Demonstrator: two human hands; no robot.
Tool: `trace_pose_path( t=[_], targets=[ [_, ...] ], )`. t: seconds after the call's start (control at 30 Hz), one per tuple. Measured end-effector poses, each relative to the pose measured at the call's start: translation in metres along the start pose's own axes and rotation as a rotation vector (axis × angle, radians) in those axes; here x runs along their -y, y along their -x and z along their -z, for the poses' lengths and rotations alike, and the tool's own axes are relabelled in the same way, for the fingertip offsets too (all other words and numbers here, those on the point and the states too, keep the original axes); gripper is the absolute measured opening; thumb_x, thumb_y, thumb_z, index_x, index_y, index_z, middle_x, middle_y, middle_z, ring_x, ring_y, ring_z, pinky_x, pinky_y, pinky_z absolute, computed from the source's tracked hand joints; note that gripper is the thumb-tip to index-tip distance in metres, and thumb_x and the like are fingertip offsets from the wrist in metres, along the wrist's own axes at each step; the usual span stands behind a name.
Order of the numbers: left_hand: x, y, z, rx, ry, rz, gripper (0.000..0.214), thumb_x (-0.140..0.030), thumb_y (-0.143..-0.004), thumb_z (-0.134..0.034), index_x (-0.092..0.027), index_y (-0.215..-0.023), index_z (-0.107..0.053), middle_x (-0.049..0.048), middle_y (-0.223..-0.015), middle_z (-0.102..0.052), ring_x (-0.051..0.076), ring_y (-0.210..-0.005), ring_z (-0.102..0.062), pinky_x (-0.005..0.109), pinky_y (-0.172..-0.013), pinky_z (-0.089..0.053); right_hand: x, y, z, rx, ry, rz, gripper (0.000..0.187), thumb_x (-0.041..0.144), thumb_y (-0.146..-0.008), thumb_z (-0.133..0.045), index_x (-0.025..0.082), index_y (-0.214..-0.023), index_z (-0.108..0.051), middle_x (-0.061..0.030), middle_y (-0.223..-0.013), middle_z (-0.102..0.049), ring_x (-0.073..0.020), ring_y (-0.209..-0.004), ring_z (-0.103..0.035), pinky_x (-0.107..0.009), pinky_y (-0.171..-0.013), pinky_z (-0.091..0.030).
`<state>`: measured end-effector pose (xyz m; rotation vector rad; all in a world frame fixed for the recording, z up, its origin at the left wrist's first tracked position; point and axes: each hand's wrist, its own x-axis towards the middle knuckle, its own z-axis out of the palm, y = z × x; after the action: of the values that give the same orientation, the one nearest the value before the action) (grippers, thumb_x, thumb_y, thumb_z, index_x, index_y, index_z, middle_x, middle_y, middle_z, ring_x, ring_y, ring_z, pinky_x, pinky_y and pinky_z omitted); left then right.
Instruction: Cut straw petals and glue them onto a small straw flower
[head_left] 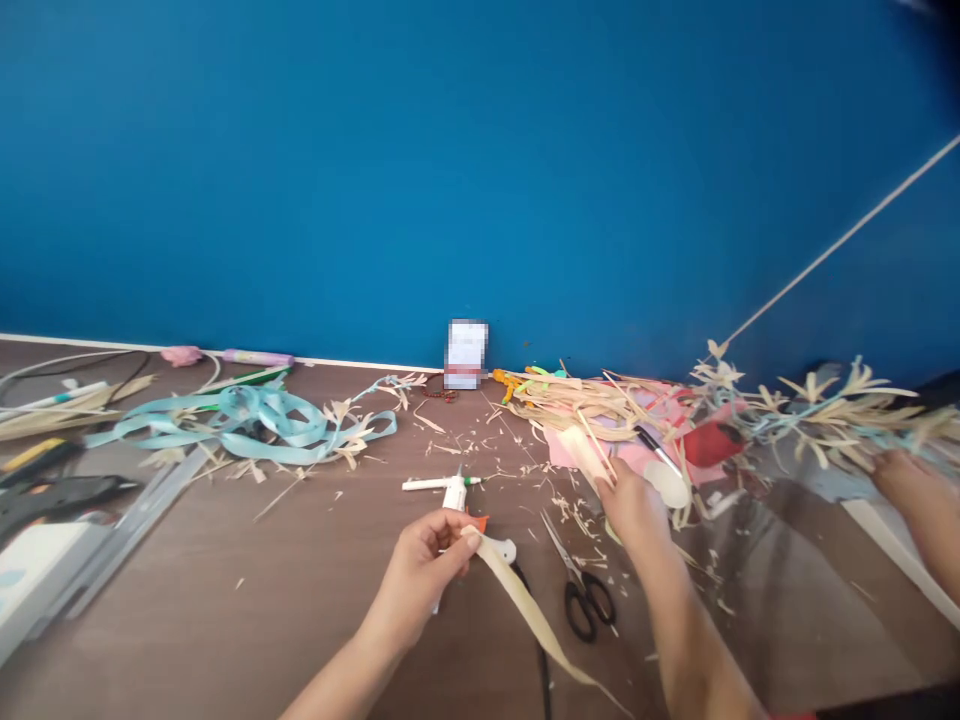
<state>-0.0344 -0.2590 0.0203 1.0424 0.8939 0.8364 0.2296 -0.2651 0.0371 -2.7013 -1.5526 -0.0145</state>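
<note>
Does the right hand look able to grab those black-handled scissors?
Probably yes: the scissors lie close to the right hand with nothing big seen on top, though that hand seems busy with a pale strip.

- Your view is moderately bright; the blue wall (450,180) beyond your grip is lightest straight ahead and darkens toward the upper right corner.
- The pale strip (529,612) pinched in your left hand (427,560) shows up light against the dark table (300,600).
- Right of your grip, that tabletop carries hazy, darker reflections.
- Your right hand (634,505) looks soft-edged, and fine scraps near it lose detail.
- Far left of your grip, a long translucent piece (146,520) looks stretched; far right, the co-worker's hand (911,500) is smeared.
- Beyond your grip, pixelated blocks cover a small card (466,352).
</note>
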Motion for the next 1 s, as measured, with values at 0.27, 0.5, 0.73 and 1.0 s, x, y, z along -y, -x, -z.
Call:
trace_pose_path(
  t=[0.27,0.5,0.73,1.0],
  targets=[
    [-0.001,0.0,-0.012,0.041,-0.065,0.004,0.021,-0.034,-0.071,-0.059,-0.014,-0.068,-0.057,-0.0027,-0.055,-0.048,0.008,-0.051,-0.041,0.02,-0.051,-0.033,-0.011,0.007,-0.015,-0.059,-0.1,-0.008,0.033,0.018,-0.076,-0.048,0.014,-0.108,-0.053,-0.0126,-0.088,-0.064,-0.0237,-0.078,-0.061,-0.029,-0.064,-0.041],
    [-0.001,-0.007,-0.021,0.036,-0.133,0.001,0.02,-0.033,-0.07,-0.059,-0.013,-0.071,-0.058,-0.0012,-0.057,-0.052,0.008,-0.05,-0.045,0.019,-0.049,-0.034,-0.005,0.035,0.002,-0.056,-0.434,0.08,0.031,0.032,-0.083,-0.041,0.016,-0.106,-0.055,-0.0104,-0.099,-0.063,-0.0207,-0.082,-0.059,-0.029,-0.071,-0.044],
    [-0.001,-0.021,-0.038,0.036,-0.078,-0.005,0.024,-0.029,-0.06,-0.068,-0.013,-0.076,-0.058,-0.0002,-0.061,-0.056,0.01,-0.055,-0.05,0.02,-0.052,-0.039,0.042,0.069,0.014,0.513,-1.174,0.288,0.014,0.03,-0.072,-0.059,0.016,-0.076,-0.058,0.0022,-0.066,-0.058,-0.0104,-0.06,-0.051,-0.021,-0.056,-0.04],
    [0.001,-0.019,-0.04,0.115,0.156,0.157,0.02,-0.03,-0.065,-0.064,-0.012,-0.066,-0.056,-0.0024,-0.049,-0.052,0.006,-0.042,-0.044,0.02,-0.047,-0.038,0.052,0.074,-0.002,0.687,-1.414,0.049,0.02,0.033,-0.07,-0.057,0.019,-0.062,-0.045,0.012,-0.039,-0.029,-0.0033,-0.032,-0.019,-0.018,-0.033,-0.013]
  ],
)
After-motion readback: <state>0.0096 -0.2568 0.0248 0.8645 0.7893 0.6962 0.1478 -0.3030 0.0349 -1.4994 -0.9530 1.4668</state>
